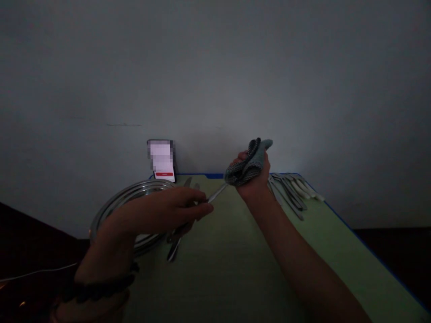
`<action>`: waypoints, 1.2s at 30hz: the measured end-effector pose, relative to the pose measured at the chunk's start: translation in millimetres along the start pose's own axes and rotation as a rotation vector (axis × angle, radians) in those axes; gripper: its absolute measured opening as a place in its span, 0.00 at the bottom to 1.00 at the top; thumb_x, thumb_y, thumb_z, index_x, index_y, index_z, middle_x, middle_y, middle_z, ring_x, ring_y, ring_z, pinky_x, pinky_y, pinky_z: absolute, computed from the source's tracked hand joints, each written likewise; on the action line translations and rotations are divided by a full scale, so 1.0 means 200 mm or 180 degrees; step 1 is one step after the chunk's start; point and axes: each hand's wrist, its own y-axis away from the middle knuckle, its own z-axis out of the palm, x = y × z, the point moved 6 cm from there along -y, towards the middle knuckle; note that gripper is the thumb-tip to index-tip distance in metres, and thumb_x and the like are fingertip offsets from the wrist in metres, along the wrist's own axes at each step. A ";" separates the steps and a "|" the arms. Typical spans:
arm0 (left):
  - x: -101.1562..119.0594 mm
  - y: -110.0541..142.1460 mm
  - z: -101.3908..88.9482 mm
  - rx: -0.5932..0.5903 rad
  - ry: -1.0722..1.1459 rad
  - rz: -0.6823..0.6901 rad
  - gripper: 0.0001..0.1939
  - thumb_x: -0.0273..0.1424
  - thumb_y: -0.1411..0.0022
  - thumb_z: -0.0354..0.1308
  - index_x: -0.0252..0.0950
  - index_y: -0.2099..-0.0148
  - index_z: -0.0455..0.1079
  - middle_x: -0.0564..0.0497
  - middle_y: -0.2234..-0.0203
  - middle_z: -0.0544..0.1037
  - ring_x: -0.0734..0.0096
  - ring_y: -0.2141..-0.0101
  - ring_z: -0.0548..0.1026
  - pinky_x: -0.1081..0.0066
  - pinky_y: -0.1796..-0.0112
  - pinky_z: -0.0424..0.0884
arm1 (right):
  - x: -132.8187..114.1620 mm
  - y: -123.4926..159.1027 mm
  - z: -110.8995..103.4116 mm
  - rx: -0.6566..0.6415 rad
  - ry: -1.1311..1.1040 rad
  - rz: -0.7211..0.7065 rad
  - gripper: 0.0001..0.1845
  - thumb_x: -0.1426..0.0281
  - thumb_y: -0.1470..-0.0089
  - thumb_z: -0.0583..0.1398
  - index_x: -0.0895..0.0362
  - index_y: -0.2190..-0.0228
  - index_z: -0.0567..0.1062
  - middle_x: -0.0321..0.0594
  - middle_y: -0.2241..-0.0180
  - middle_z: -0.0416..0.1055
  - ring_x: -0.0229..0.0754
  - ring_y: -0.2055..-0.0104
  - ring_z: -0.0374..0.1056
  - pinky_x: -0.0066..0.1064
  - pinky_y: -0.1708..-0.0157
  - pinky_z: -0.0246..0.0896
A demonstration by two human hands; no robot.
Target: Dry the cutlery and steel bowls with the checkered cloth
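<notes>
Two bare hands work above a pale green table (222, 264) with a blue edge, set by a grey wall (215, 80); light is dim. At far left, a thin white cable (43, 270) crosses a dark area. Next, a round, shiny metal tray (107, 204) sits on the table's left side, partly covered by the left forearm, which wears a dark band (101, 289). Behind the tray, a phone (162, 157) stands nearly upright at the table's back edge; its lit screen is mostly blurred out, with a red bar near the bottom.

Left hand (185, 206): thumb and fingers closed around one end of a slim metal utensil (217, 192), pointing up and to the right; type cannot be told. Below this hand, a loose piece of cutlery (173, 250) lies near the tray.

Right hand (261, 179): raised, fingers closed around a bunched grey-green cloth (251, 163). The utensil's far end meets the cloth's lower left; whether it continues inside is hidden. At right, a group of cutlery (292, 193) lies side by side, some with pale handles; exact count unclear.
</notes>
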 end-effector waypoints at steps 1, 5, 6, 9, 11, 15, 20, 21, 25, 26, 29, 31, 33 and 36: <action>-0.02 0.01 -0.01 -0.0004 0.0050 0.0009 0.21 0.48 0.37 0.44 0.38 0.69 0.65 0.57 0.82 0.69 0.74 0.79 0.68 0.75 0.77 0.62 | -0.03 -0.01 0.00 -0.0020 -0.0038 -0.0114 0.24 0.56 0.42 0.41 0.54 0.80 0.63 0.28 0.87 0.60 0.31 0.86 0.56 0.24 0.83 0.55; -0.03 0.03 -0.06 0.0412 -0.0098 0.0020 0.22 0.49 0.37 0.44 0.37 0.71 0.64 0.57 0.80 0.67 0.75 0.79 0.66 0.75 0.77 0.61 | -0.05 -0.01 -0.01 -0.0099 -0.0063 -0.0365 0.21 0.57 0.42 0.44 0.54 0.80 0.63 0.27 0.86 0.60 0.30 0.85 0.56 0.23 0.82 0.55; -0.02 0.02 -0.07 0.0539 -0.0186 0.0024 0.22 0.49 0.37 0.44 0.37 0.71 0.64 0.56 0.79 0.68 0.74 0.78 0.66 0.74 0.76 0.61 | -0.03 0.00 -0.01 -0.0079 -0.0042 -0.0353 0.21 0.55 0.42 0.45 0.54 0.79 0.63 0.26 0.86 0.60 0.30 0.85 0.56 0.23 0.82 0.55; 0.00 0.00 -0.08 0.0708 -0.0361 0.0010 0.22 0.47 0.36 0.43 0.37 0.71 0.65 0.55 0.79 0.69 0.72 0.76 0.68 0.73 0.75 0.61 | 0.05 0.01 -0.03 0.0180 0.0028 -0.0247 0.23 0.51 0.43 0.46 0.54 0.79 0.63 0.27 0.86 0.61 0.30 0.85 0.57 0.23 0.82 0.56; 0.01 -0.01 -0.08 0.0727 -0.0378 -0.0045 0.22 0.46 0.36 0.42 0.37 0.71 0.66 0.55 0.79 0.69 0.72 0.76 0.68 0.73 0.75 0.61 | 0.08 0.02 -0.04 0.0376 0.0073 -0.0210 0.24 0.50 0.43 0.45 0.54 0.78 0.63 0.27 0.86 0.62 0.31 0.85 0.57 0.24 0.82 0.56; 0.03 -0.03 -0.07 0.0784 -0.0512 -0.0008 0.22 0.46 0.36 0.42 0.36 0.72 0.65 0.55 0.79 0.70 0.72 0.77 0.68 0.72 0.76 0.59 | 0.11 0.03 -0.04 0.0483 0.0176 -0.0198 0.24 0.49 0.44 0.46 0.53 0.76 0.66 0.27 0.86 0.61 0.31 0.85 0.57 0.24 0.82 0.56; 0.05 -0.05 -0.06 0.0800 -0.0638 0.0097 0.20 0.43 0.36 0.42 0.36 0.73 0.64 0.54 0.80 0.69 0.73 0.78 0.67 0.71 0.75 0.58 | 0.16 0.04 -0.06 0.0610 0.0375 -0.0128 0.25 0.47 0.46 0.46 0.53 0.72 0.68 0.27 0.84 0.62 0.32 0.83 0.58 0.25 0.81 0.57; 0.05 -0.06 -0.06 0.0772 -0.0654 0.0068 0.20 0.42 0.36 0.41 0.36 0.73 0.64 0.54 0.80 0.69 0.73 0.78 0.67 0.71 0.75 0.58 | 0.17 0.05 -0.06 0.0620 0.0425 -0.0141 0.25 0.46 0.46 0.46 0.53 0.71 0.68 0.28 0.83 0.62 0.32 0.83 0.59 0.25 0.81 0.57; 0.06 -0.09 -0.03 0.0776 -0.0623 0.0089 0.19 0.41 0.36 0.40 0.36 0.74 0.62 0.55 0.82 0.68 0.74 0.80 0.66 0.72 0.77 0.56 | 0.18 0.05 -0.07 0.0715 0.0492 -0.0125 0.26 0.46 0.46 0.47 0.55 0.75 0.67 0.28 0.84 0.62 0.31 0.84 0.58 0.25 0.82 0.56; 0.07 -0.10 -0.03 0.0778 -0.0572 0.0128 0.19 0.40 0.36 0.40 0.37 0.74 0.61 0.56 0.82 0.67 0.75 0.81 0.65 0.72 0.77 0.56 | 0.18 0.05 -0.07 0.0722 0.0484 -0.0107 0.26 0.47 0.46 0.46 0.55 0.76 0.67 0.28 0.85 0.62 0.31 0.84 0.58 0.25 0.82 0.56; 0.07 -0.10 -0.02 0.0745 -0.0427 0.0178 0.19 0.40 0.36 0.40 0.37 0.75 0.61 0.56 0.82 0.66 0.76 0.81 0.64 0.73 0.77 0.57 | 0.16 0.04 -0.05 0.0603 0.0399 -0.0032 0.26 0.48 0.45 0.46 0.55 0.77 0.66 0.28 0.86 0.62 0.31 0.85 0.57 0.24 0.82 0.55; 0.06 -0.08 -0.03 0.0660 -0.0325 0.0111 0.20 0.41 0.37 0.40 0.37 0.75 0.62 0.55 0.82 0.66 0.75 0.80 0.64 0.74 0.77 0.58 | 0.13 0.02 -0.04 0.0451 0.0268 -0.0014 0.25 0.49 0.44 0.45 0.54 0.75 0.68 0.28 0.85 0.63 0.31 0.84 0.57 0.24 0.81 0.57; 0.03 -0.05 -0.03 0.0471 -0.0105 -0.0018 0.21 0.44 0.37 0.40 0.37 0.73 0.63 0.55 0.82 0.66 0.74 0.80 0.65 0.74 0.78 0.59 | 0.07 0.00 -0.03 0.0326 0.0126 -0.0084 0.23 0.54 0.41 0.44 0.53 0.73 0.70 0.29 0.84 0.66 0.31 0.83 0.59 0.23 0.79 0.59; -0.01 0.00 -0.03 0.0173 0.0349 -0.0099 0.23 0.47 0.36 0.40 0.37 0.72 0.65 0.56 0.84 0.65 0.74 0.81 0.65 0.74 0.78 0.61 | -0.04 -0.03 -0.02 0.0141 -0.0056 -0.0268 0.21 0.61 0.40 0.43 0.52 0.71 0.73 0.29 0.79 0.71 0.32 0.78 0.65 0.25 0.74 0.63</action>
